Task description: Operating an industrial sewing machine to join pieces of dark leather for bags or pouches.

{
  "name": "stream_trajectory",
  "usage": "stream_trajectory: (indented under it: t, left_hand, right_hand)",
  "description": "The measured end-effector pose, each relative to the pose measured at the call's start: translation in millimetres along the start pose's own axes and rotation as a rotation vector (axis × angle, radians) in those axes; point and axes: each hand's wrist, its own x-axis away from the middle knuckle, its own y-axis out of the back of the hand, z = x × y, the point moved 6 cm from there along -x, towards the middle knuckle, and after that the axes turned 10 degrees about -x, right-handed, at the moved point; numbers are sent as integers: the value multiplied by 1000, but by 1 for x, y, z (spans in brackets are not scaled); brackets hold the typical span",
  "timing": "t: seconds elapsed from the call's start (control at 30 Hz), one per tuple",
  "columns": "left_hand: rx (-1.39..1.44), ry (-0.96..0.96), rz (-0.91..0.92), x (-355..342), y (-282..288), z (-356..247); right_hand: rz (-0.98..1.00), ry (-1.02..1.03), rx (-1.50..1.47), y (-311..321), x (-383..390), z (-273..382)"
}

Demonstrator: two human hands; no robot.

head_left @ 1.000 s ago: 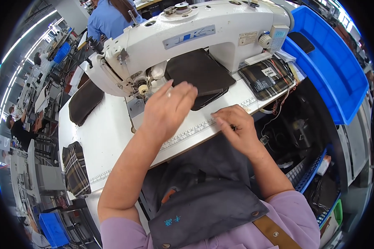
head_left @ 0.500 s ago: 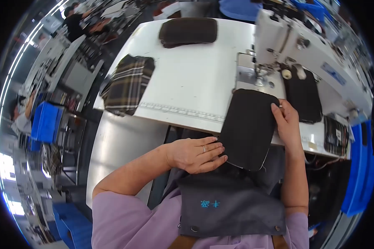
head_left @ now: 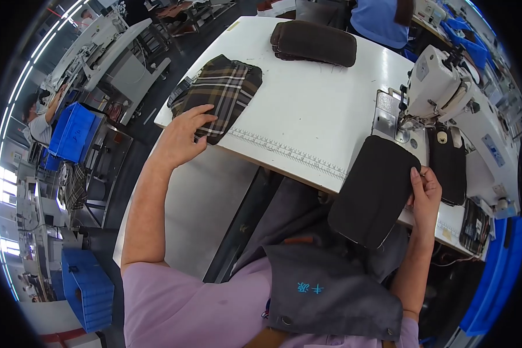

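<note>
Here, with the view read as a clock face, the right hand [head_left: 425, 194] at 3 o'clock pinches one dark brown, round-cornered fabric panel [head_left: 374, 191] by its right edge, thumb on top; the panel spans the near edge of one white table [head_left: 307, 110]. At 10 o'clock the left hand [head_left: 180, 138], fingers parted and thumb well apart, overlaps the near end of one brown-and-black plaid cloth pile [head_left: 226, 84] at 11; I cannot tell whether it touches. One dark brown cloth stack [head_left: 316, 43] lies at 1, one white sewing machine [head_left: 472, 116] stands at 2.
</note>
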Motion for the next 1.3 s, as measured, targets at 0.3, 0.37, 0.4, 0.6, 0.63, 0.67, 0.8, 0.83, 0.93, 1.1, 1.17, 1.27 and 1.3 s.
stream_trajectory:
  t: [0.3, 0.37, 0.4, 0.6, 0.63, 0.67, 0.8, 0.83, 0.93, 1.1, 1.17, 1.27, 1.3]
  left_hand:
    - [4, -3, -60, -5, 0, 11]
    - [-5, 13, -508, -7, 28, 1]
    - [-2, 7, -507, -10, 28, -7]
    - [-216, -549, -329, -12, 4, -183]
    - [-101, -608, -290, -7, -8, -204]
    - [14, -666, -249, -3, -20, -220]
    - [220, -643, 100, -10, -42, -256]
    - [395, -596, 200, -22, -36, -259]
    - [574, -431, 21, -69, -39, -241]
    - [88, -371, -497, -114, -62, -204]
    - [166, -153, -212, -123, -81, -199]
    - [241, -25, 71, -117, -82, -223]
    - [287, -40, 81, -114, -87, -229]
  right_hand:
    - [19, -11, -78, -1, 3, -1]
    - [26, -12, -96, 0, 5, -1]
    - [38, -14, -112, 0, 5, -1]
    - [-62, 41, -352, 36, 17, -5]
    - [-75, 42, -346, 38, 21, -1]
    - [-73, 96, -363, 37, 25, 10]
    - [43, 181, -356, 48, 47, 52]
    - [27, 193, -316, 51, 54, 60]
    - [105, 217, -211, 47, 63, 79]
    - [147, 175, -347, 6, 60, 89]
    - [197, 125, -398, -17, 52, 88]
    - [258, 27, -408, -49, 39, 76]
    - [245, 37, -392, -58, 34, 72]
